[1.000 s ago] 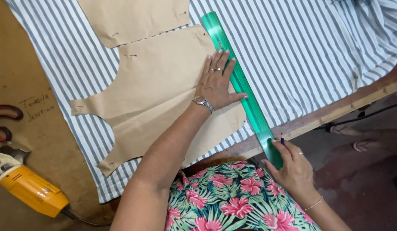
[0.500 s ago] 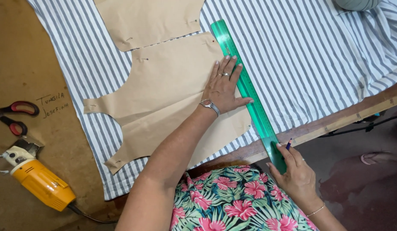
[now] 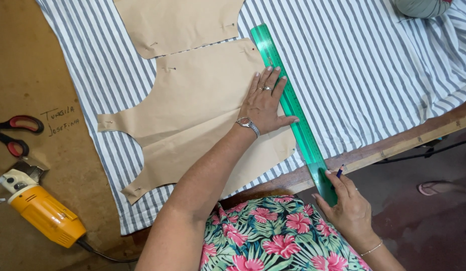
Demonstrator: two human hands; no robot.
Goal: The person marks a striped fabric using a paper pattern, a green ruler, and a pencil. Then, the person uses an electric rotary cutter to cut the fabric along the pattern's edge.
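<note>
A long green ruler (image 3: 293,108) lies slanted on blue-and-white striped fabric (image 3: 373,75), along the right edge of a tan paper pattern piece (image 3: 192,120) pinned to the cloth. My left hand (image 3: 265,103) presses flat on the pattern, with its fingers spread and touching the ruler. My right hand (image 3: 346,206) grips the ruler's near end, which sticks out past the table edge, and also holds a blue pencil (image 3: 339,171). A second tan pattern piece (image 3: 177,22) lies just beyond the first.
Red-handled scissors (image 3: 14,133) and a yellow electric cutter (image 3: 39,211) with a black cord lie on the brown table at left. A wooden strip (image 3: 408,143) runs along the table's right edge. A foot in a sandal (image 3: 438,186) shows on the floor.
The view has shifted a little, so everything sits further right and lower in frame. Both hands keep their hold on the pattern and ruler.
</note>
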